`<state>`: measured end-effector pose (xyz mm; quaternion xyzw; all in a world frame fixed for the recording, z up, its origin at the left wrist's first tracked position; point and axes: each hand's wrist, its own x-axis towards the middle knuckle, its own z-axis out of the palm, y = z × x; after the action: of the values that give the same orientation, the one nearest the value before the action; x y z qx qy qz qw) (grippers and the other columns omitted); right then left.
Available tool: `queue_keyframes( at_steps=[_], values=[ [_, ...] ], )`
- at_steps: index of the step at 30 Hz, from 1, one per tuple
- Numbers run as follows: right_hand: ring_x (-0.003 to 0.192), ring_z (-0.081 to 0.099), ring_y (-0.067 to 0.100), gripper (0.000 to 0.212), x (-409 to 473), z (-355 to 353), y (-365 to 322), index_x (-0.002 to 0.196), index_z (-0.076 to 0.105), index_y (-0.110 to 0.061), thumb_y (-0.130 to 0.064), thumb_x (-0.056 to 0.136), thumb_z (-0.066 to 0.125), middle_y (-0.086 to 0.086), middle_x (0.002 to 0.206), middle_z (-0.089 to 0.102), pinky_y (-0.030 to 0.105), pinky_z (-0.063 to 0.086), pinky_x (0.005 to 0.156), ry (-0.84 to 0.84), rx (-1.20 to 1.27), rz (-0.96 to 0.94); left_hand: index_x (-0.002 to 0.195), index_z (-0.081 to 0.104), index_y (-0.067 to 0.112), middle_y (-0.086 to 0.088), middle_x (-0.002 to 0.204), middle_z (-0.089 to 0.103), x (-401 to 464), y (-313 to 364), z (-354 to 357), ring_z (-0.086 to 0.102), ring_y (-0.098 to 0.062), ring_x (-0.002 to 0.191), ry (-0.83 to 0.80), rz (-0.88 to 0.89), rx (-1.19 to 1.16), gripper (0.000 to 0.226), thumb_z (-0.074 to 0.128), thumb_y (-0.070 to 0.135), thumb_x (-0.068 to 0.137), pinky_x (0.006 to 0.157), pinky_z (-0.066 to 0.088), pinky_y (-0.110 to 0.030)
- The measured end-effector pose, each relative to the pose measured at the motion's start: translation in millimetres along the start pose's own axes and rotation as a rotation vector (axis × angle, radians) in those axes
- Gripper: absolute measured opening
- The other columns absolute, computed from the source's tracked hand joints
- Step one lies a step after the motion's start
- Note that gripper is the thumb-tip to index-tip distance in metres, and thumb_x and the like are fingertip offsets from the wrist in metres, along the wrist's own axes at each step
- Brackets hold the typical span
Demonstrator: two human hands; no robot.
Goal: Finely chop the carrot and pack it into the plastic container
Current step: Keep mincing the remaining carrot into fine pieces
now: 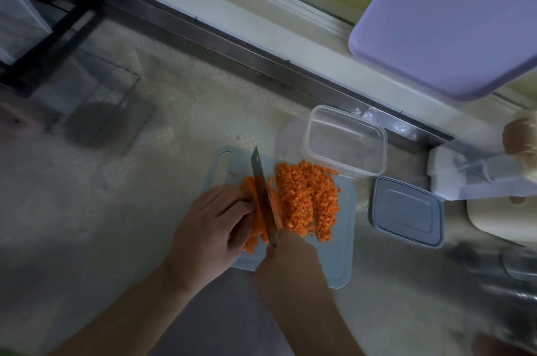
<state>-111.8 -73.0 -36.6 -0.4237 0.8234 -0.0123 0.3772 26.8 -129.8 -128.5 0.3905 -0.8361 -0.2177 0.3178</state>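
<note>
On board: orange carrot strips under curled left hand; right hand grips knife.

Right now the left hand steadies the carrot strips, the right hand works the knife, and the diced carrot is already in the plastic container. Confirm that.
Not quite. The head view shows the plastic container empty; the diced carrot lies heaped on the cutting board. The rest stands: left hand on the carrot strips, right hand on the knife.
</note>
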Motion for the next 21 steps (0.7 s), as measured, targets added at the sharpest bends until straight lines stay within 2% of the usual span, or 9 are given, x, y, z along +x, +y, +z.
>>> queue_keyframes(
  at_steps=[5, 8, 10, 12, 14, 17, 21],
  values=[
    [0.080, 0.063, 0.020, 0.023, 9.0, 3.3, -8.4, 0.075, 0.043, -0.027, -0.014, 0.091, 0.051, -0.001, 0.085, 0.060, 0.028, 0.046, 0.063, 0.006, -0.020, 0.041, 0.104, 0.077, 0.007, -0.002, 0.112, 0.070, 1.2, 0.6, -0.9, 0.065, -0.022, 0.105, -0.006, 0.001, -0.017, 0.013, 0.070, 0.017, 0.098, 0.101, 0.048, -0.031],
    [0.070, 0.055, 0.009, 0.026, 8.5, 6.0, -6.9, 0.075, 0.044, -0.030, -0.020, 0.098, 0.051, -0.007, 0.078, 0.056, 0.017, 0.039, 0.056, 0.048, 0.027, -0.012, 0.103, 0.078, 0.009, -0.001, 0.112, 0.070, 1.5, 1.4, -2.4, 0.065, -0.022, 0.104, 0.004, -0.005, -0.013, 0.015, 0.070, 0.021, 0.099, 0.097, 0.051, -0.034],
    [0.066, 0.053, 0.005, 0.022, 5.3, 5.9, -3.4, 0.080, 0.050, -0.031, -0.024, 0.101, 0.051, -0.010, 0.074, 0.055, 0.015, 0.037, 0.052, 0.092, 0.095, -0.053, 0.104, 0.078, 0.010, 0.001, 0.112, 0.070, 1.7, 2.0, -3.1, 0.065, -0.021, 0.104, 0.010, -0.013, -0.019, 0.014, 0.073, 0.021, 0.098, 0.094, 0.052, -0.036],
    [0.070, 0.057, 0.000, 0.016, 0.3, 2.9, -1.3, 0.090, 0.059, -0.031, -0.023, 0.101, 0.052, -0.012, 0.074, 0.059, 0.012, 0.042, 0.056, 0.155, 0.180, -0.081, 0.107, 0.078, 0.011, 0.003, 0.114, 0.070, 1.2, 1.5, -3.6, 0.066, -0.020, 0.106, 0.015, -0.027, -0.035, 0.015, 0.074, 0.022, 0.097, 0.095, 0.053, -0.036],
    [0.074, 0.057, -0.009, 0.020, -5.2, -2.4, -0.5, 0.086, 0.058, -0.031, -0.020, 0.102, 0.052, -0.013, 0.072, 0.058, 0.007, 0.042, 0.059, 0.155, 0.197, -0.085, 0.108, 0.078, 0.012, 0.004, 0.115, 0.071, -0.1, 0.2, -3.9, 0.066, -0.018, 0.108, 0.018, -0.036, -0.035, 0.016, 0.075, 0.023, 0.096, 0.096, 0.053, -0.035],
    [0.064, 0.054, -0.002, 0.031, -12.7, -9.7, -1.1, 0.076, 0.046, -0.036, -0.020, 0.103, 0.051, -0.014, 0.070, 0.054, 0.005, 0.040, 0.057, 0.101, 0.131, -0.066, 0.107, 0.077, 0.012, 0.004, 0.114, 0.071, -1.2, 0.1, -4.8, 0.066, -0.017, 0.108, 0.029, -0.044, -0.038, 0.017, 0.078, 0.024, 0.095, 0.099, 0.052, -0.033],
    [0.063, 0.050, 0.000, 0.031, -14.5, -8.1, -4.2, 0.074, 0.044, -0.034, -0.020, 0.102, 0.048, -0.013, 0.071, 0.053, 0.008, 0.038, 0.052, 0.066, 0.068, -0.036, 0.106, 0.076, 0.012, 0.005, 0.113, 0.070, -1.0, -0.3, -4.8, 0.066, -0.017, 0.108, 0.025, -0.045, -0.062, 0.016, 0.078, 0.023, 0.095, 0.099, 0.052, -0.033]
  ],
)
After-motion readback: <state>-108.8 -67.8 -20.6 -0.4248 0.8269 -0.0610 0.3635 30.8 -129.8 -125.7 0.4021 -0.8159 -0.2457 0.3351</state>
